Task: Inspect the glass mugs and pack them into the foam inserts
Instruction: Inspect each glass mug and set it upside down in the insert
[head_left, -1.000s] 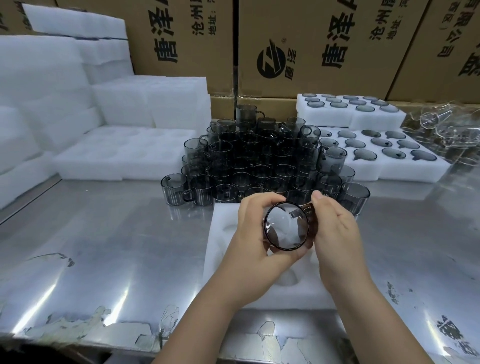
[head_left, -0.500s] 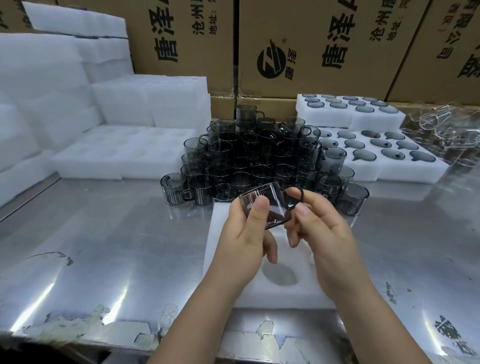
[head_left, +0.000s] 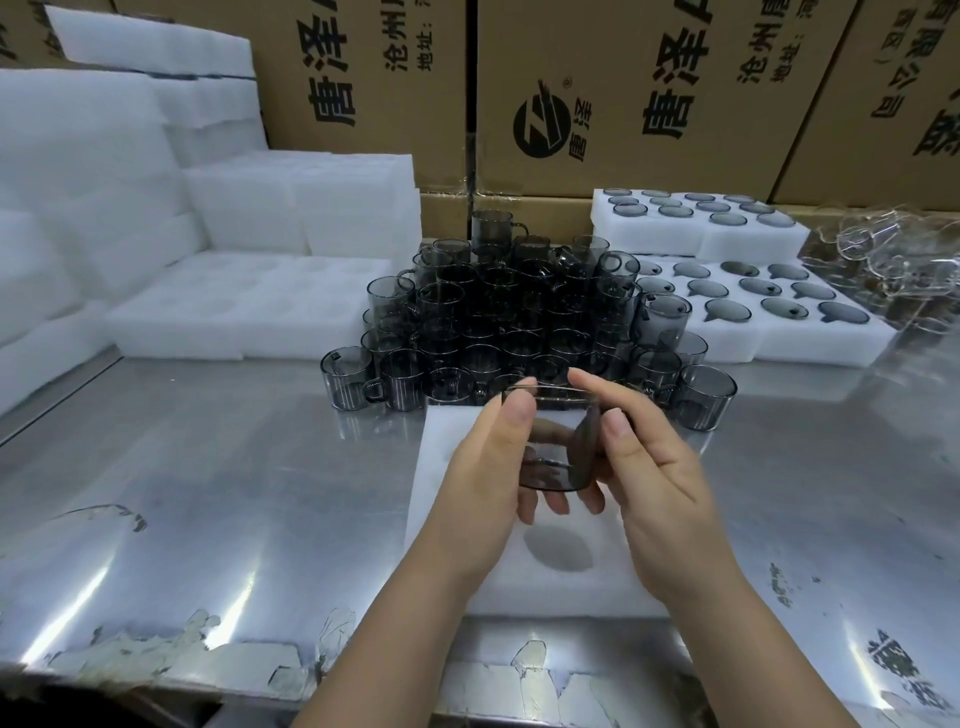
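One smoky glass mug (head_left: 558, 457) is held rim-up between both grips, pinched by the curled fingers of the left grip (head_left: 483, 483) and the right grip (head_left: 657, 483), above the near foam insert (head_left: 545, 597) on the surface (head_left: 234, 493).

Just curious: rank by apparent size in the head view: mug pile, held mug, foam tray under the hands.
Largest: mug pile.
Then foam tray, partly hidden and nearer the camera, so unsure.
Smallest: held mug.

The left hand (head_left: 483, 467) and the right hand (head_left: 660, 478) are bare with short, plain fingernails, and the left forearm (head_left: 395, 639) and right forearm (head_left: 748, 649) are bare too
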